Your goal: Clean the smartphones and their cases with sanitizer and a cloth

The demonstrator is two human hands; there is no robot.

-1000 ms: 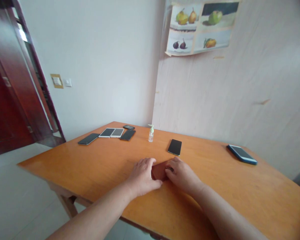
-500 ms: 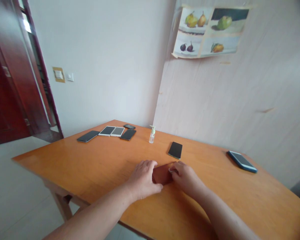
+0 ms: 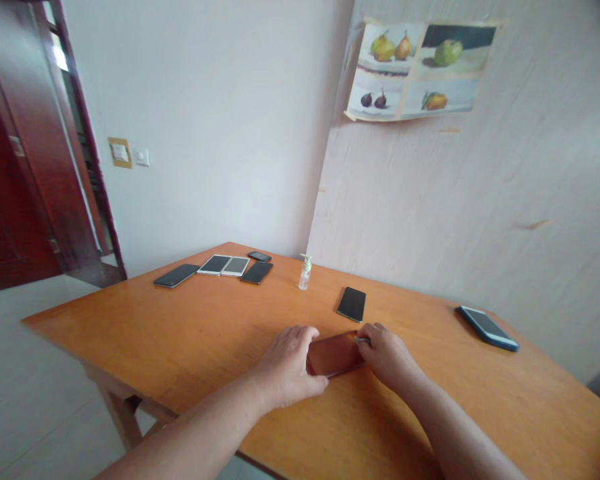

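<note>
A phone (image 3: 335,355) with a glossy, reddish-brown face lies on the wooden table in front of me. My left hand (image 3: 293,367) grips its left end, thumb along the near edge and fingers over the far one. At the right end, my right hand (image 3: 387,353) is closed, pinching a small whitish cloth (image 3: 363,340) against the surface. Most of that cloth is hidden by the fingers. Just beyond the phone lies a black phone (image 3: 352,304), screen up and untouched.
A clear pump bottle (image 3: 305,275) stands upright near the wall. Several phones lie at the back left, among them a dark phone (image 3: 177,275) and a white phone (image 3: 215,264). On the right rests a blue-cased phone (image 3: 489,328). The table edge (image 3: 155,393) runs along the near left.
My right hand has slid to the right with the cloth, uncovering more of the phone's face. The left hand keeps its grip; the whole view has shifted slightly.
</note>
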